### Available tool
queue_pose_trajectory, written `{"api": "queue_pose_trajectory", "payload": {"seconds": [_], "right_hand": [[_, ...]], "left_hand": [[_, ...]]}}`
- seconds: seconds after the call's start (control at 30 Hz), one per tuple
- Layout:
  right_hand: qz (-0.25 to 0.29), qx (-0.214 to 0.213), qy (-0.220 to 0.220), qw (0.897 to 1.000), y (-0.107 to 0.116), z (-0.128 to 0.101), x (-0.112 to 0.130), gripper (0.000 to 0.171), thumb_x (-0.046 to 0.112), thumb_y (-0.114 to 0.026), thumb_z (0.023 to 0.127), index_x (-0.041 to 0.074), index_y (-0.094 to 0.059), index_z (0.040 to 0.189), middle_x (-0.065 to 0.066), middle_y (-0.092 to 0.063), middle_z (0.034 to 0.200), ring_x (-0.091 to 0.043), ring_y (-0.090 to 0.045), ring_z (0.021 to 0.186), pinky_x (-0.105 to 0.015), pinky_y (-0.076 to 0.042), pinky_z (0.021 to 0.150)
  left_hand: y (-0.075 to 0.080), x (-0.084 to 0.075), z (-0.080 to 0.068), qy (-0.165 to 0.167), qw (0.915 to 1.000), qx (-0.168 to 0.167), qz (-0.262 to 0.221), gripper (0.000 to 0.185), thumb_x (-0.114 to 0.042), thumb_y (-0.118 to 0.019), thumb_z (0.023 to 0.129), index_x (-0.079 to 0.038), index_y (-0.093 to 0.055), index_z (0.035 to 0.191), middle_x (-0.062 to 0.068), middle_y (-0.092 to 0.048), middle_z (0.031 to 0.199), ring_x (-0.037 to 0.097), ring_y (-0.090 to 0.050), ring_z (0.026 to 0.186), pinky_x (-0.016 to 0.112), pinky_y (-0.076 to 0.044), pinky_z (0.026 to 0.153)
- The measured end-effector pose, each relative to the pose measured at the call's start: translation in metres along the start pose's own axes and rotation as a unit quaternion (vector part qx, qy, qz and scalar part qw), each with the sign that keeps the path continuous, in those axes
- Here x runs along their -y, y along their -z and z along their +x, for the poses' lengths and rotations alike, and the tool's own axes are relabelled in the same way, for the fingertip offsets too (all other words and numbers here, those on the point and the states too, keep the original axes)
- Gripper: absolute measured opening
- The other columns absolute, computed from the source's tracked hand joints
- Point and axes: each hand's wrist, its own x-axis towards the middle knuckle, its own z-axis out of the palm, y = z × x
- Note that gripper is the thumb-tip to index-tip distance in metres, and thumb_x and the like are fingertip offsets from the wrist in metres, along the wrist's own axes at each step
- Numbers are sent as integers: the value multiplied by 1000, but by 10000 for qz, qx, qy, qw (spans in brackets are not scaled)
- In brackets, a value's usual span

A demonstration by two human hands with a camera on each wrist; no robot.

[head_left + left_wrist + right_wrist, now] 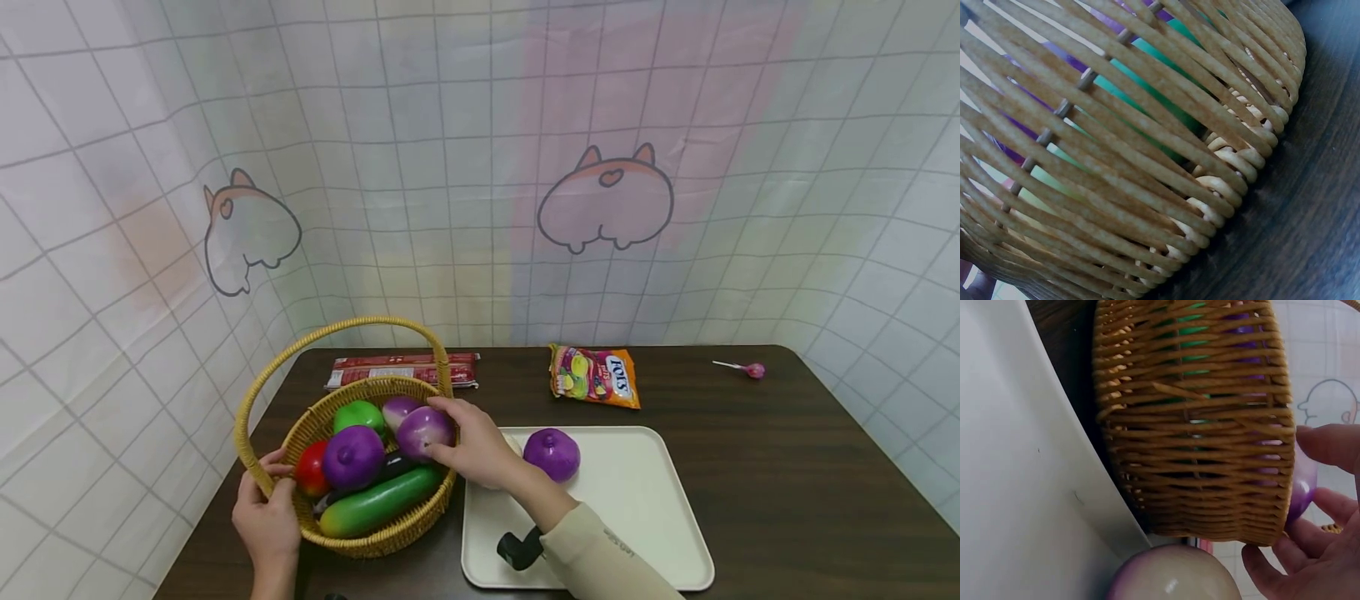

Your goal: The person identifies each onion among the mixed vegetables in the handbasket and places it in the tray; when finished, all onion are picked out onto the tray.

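Observation:
A wicker basket (397, 537) with a tall handle stands at the table's left. My left hand (268, 508) grips its left rim where the handle joins. My right hand (480, 446) holds a purple-and-white turnip (422, 432) at the basket's right rim, thumb and fingers around it; the right wrist view shows the turnip (1302, 487) just over the rim. Also in the basket are another turnip (397, 408), a purple round vegetable (354, 457), a green apple-like piece (360, 417), a red tomato (311, 468), a cucumber (382, 502) and a partly hidden dark eggplant (393, 465).
A white tray (637, 533) lies right of the basket, bearing a purple round vegetable (552, 454) and a pale turnip (1175, 575) mostly behind my right hand in the head view. Farther back lie red packets (390, 367), a candy bag (596, 377) and a lollipop (753, 371).

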Motion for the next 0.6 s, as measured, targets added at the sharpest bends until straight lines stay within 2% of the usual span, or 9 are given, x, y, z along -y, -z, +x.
{"api": "queue_pose_trajectory", "payload": {"seconds": [0.27, 0.4, 0.6], "right_hand": [[-331, 43, 214, 9992, -5, -2, 2, 67, 22, -80, 79, 13, -52, 139, -1, -51, 129, -19, -53, 116, -38, -47, 96], [-266, 139, 173, 9994, -5, -4, 5, 67, 23, -81, 78, 12, -54, 138, 0, -47, 125, -17, -52, 114, -35, -47, 95], [-151, 343, 209, 9991, -4, -7, 4, 61, 23, -82, 77, 20, -56, 131, 2, -54, 126, -18, -52, 114, -39, -46, 94]], "left_hand": [[-1, -1, 0, -9, 10000, -6, 47, 17, 14, -51, 82, 12, -63, 93, 9, -65, 113, 12, -55, 104, 11, -42, 77], [0, -1, -1, -38, 10000, -17, 61, 16, 14, -52, 82, 12, -63, 93, 9, -65, 112, 11, -55, 104, 10, -42, 78], [-1, -1, -1, -37, 10000, -21, 53, 16, 14, -52, 82, 11, -63, 93, 9, -65, 112, 10, -54, 104, 10, -42, 78]]}}
